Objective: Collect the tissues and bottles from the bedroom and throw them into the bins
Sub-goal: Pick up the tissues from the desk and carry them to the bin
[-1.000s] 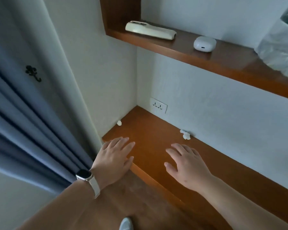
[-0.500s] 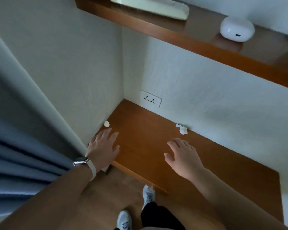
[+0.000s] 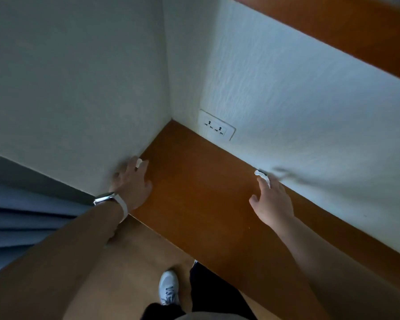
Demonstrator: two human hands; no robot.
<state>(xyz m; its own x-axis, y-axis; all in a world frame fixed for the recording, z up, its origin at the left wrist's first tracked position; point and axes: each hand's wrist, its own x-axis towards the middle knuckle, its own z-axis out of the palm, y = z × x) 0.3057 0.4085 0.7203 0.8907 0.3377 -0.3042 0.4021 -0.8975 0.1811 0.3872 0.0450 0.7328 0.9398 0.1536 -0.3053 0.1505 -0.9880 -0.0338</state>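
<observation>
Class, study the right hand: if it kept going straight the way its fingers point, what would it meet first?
The white tissue at the right hand's fingertips, probably touching it; the wall stands just behind it.

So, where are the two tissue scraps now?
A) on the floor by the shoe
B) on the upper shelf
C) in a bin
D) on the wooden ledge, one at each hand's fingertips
D: both are on the wooden ledge, the left scrap at the fingertips of the left hand, the right scrap at those of the right hand.
</observation>
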